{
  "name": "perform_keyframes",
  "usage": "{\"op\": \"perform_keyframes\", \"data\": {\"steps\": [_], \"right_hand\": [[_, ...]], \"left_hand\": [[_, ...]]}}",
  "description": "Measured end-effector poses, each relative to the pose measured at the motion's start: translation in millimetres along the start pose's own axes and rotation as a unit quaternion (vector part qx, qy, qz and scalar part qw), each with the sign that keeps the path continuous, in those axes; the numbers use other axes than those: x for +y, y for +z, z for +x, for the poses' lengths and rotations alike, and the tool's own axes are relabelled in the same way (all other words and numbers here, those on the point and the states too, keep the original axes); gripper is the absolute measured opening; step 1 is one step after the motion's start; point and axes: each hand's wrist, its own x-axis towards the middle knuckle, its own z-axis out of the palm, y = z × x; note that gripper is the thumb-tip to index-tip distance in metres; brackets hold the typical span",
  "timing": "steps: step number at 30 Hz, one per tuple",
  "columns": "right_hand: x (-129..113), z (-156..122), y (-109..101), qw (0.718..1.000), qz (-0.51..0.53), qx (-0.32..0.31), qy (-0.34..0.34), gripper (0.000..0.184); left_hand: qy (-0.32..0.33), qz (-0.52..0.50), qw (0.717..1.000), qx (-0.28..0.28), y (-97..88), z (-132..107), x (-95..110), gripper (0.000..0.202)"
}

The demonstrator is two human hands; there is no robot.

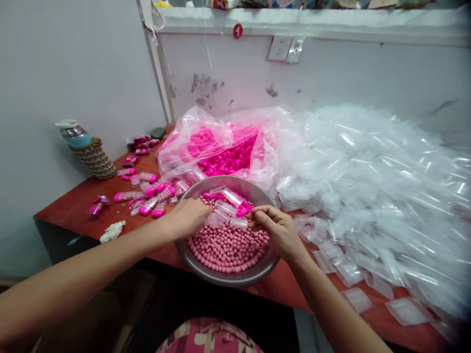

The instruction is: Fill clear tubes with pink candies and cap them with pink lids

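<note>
A metal bowl point(257, 195) full of small pink round candies point(228, 247) sits at the table's front edge. My left hand point(189, 215) rests over the bowl's left rim, fingers curled around a small clear plastic bag point(221, 216). My right hand point(275, 226) is over the bowl's right side, its fingers pinched on the bag's other end near a pink cap point(243, 212). A few more clear tubes and pink caps lie on top of the candies.
A large heap of clear plastic bags point(375, 186) covers the right of the red table point(73, 208). An open bag of pink caps point(228, 152) lies behind the bowl. Filled pink packets point(150, 192) lie to the left, near a bottle in a woven sleeve point(90, 149).
</note>
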Motion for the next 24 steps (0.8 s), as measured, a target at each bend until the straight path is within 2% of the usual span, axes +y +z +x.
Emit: {"op": "perform_keyframes", "data": {"steps": [4, 7, 10, 14, 16, 18, 19, 20, 21, 23, 24], "right_hand": [[4, 1, -4, 0.994, 0.085, 0.058, -0.041, 0.012], [4, -1, -6, 0.988, 0.121, 0.081, -0.058, 0.01], [3, -3, -6, 0.983, 0.138, 0.105, -0.065, 0.01], [3, -3, -8, 0.984, 0.111, 0.125, -0.067, 0.012], [2, -1, -11, 0.989, 0.07, 0.114, -0.069, 0.013], [0, 5, -14, 0.994, -0.023, 0.079, -0.077, 0.014], [-2, 10, -16, 0.99, -0.094, 0.051, -0.088, 0.014], [-4, 15, -18, 0.979, -0.176, 0.015, -0.106, 0.013], [-5, 22, -19, 0.955, -0.263, -0.028, -0.13, 0.013], [-5, 35, -19, 0.878, -0.428, -0.119, -0.18, 0.017], [-5, 42, -18, 0.831, -0.496, -0.159, -0.195, 0.02]], "left_hand": [[0.122, -0.028, 0.99, -0.058, 15.2, 5, 37, 0.022], [0.16, -0.05, 0.983, -0.069, 30.2, 22, 65, 0.02], [0.184, -0.081, 0.978, -0.06, 39.4, 41, 84, 0.019], [0.165, -0.137, 0.976, -0.047, 42.5, 53, 89, 0.017], [0.152, -0.166, 0.974, -0.035, 40.4, 49, 82, 0.01], [0.137, -0.272, 0.952, -0.026, 36.4, 41, 70, 0.009], [0.127, -0.363, 0.923, -0.027, 34.1, 35, 64, 0.011], [0.112, -0.469, 0.876, -0.031, 31.9, 29, 57, 0.015], [0.091, -0.575, 0.812, -0.038, 30.0, 24, 51, 0.017], [0.046, -0.727, 0.683, -0.052, 27.1, 13, 41, 0.021], [0.026, -0.77, 0.635, -0.052, 26.1, 9, 37, 0.022]]}}
